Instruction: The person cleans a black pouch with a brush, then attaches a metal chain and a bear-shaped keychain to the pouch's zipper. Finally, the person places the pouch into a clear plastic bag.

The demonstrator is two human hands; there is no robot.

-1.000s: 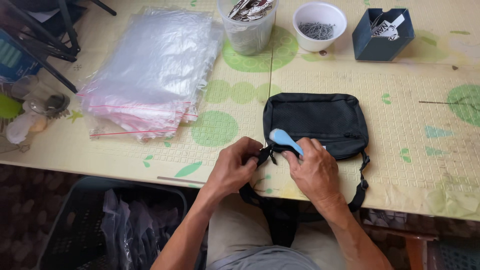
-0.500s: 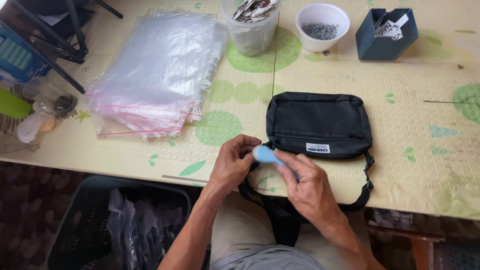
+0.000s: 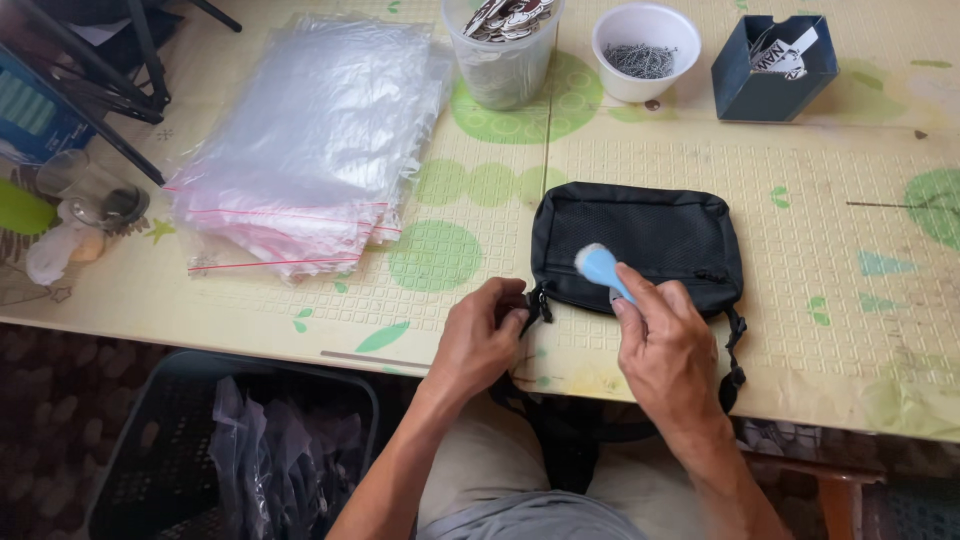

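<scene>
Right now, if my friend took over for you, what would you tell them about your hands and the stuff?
Left hand: pinching the zipper end at the left corner of the black bag.
Right hand: holding a small light-blue tool over the bag's front edge.
Bag: flat on the table, strap hanging over the near edge.
Nearby: pile of clear zip bags to the left; tub, white bowl and dark box at the back.
Done: bag laid out and gripped.
Left: I cannot tell whether the zipper is open or shut.
</scene>
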